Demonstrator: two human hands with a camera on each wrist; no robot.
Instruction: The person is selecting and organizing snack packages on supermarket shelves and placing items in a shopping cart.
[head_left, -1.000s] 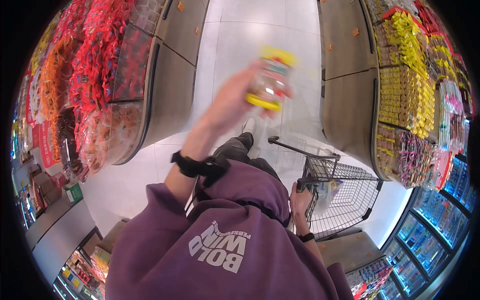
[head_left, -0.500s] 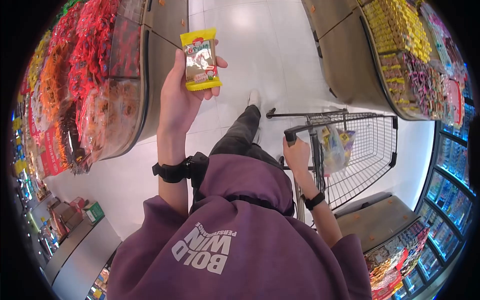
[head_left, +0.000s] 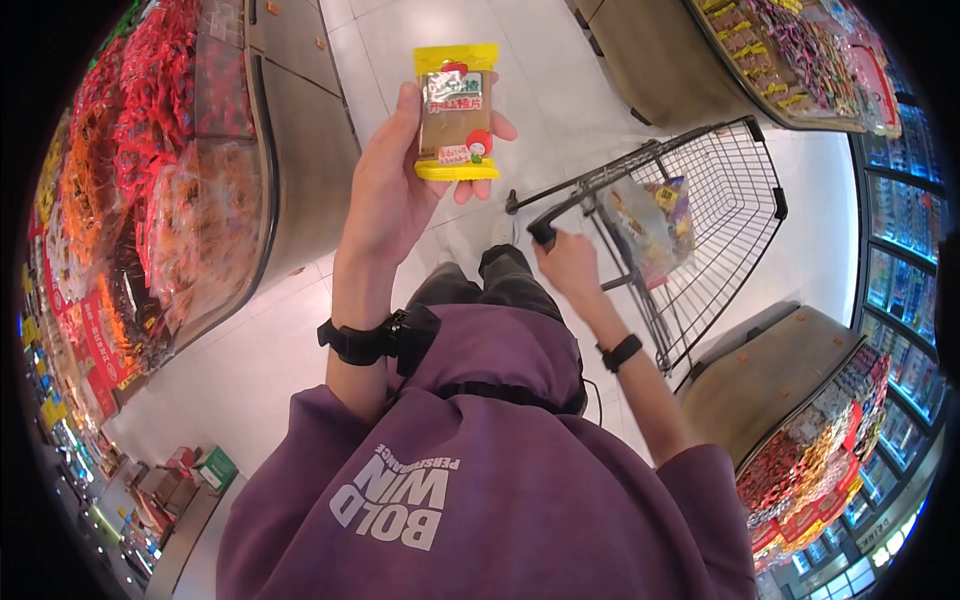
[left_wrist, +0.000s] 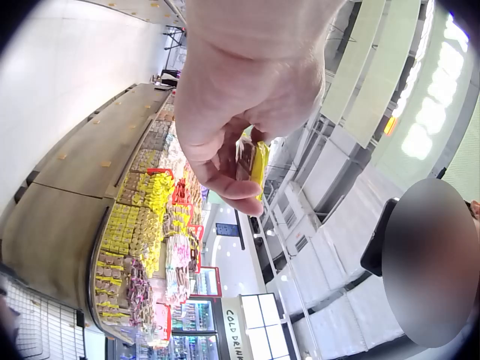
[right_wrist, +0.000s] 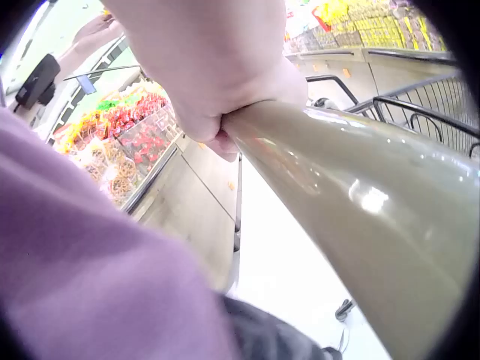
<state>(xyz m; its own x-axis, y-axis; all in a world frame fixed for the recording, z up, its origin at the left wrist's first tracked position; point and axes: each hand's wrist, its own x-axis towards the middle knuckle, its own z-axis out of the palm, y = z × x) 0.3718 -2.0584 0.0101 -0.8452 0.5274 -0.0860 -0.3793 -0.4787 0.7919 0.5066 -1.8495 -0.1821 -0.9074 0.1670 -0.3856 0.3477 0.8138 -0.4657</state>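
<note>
My left hand (head_left: 390, 185) holds up a small packet of hawthorn slices (head_left: 455, 115), with yellow ends and a clear middle showing brown contents. The thumb lies along one side and fingertips show at the other. In the left wrist view, the fingers curl about the packet (left_wrist: 260, 165), seen nearly edge-on. My right hand (head_left: 572, 268) grips the handle of the shopping cart (head_left: 735, 230). The right wrist view shows the fingers of that hand (right_wrist: 217, 82) wrapped around the thick, shiny handle bar (right_wrist: 337, 180).
A plastic bag with colourful packs (head_left: 655, 225) lies in the cart. Curved wooden counters heaped with wrapped snacks (head_left: 165, 130) stand at the left, upper right and lower right (head_left: 790, 395). Lit drink fridges (head_left: 905, 230) line the far right. Another person with a phone (left_wrist: 379, 238) appears in the left wrist view.
The left hand swung left with the packet, then back slightly right, its printed face now turned up. The cart has angled around, and the counters have shifted as the body turned.
</note>
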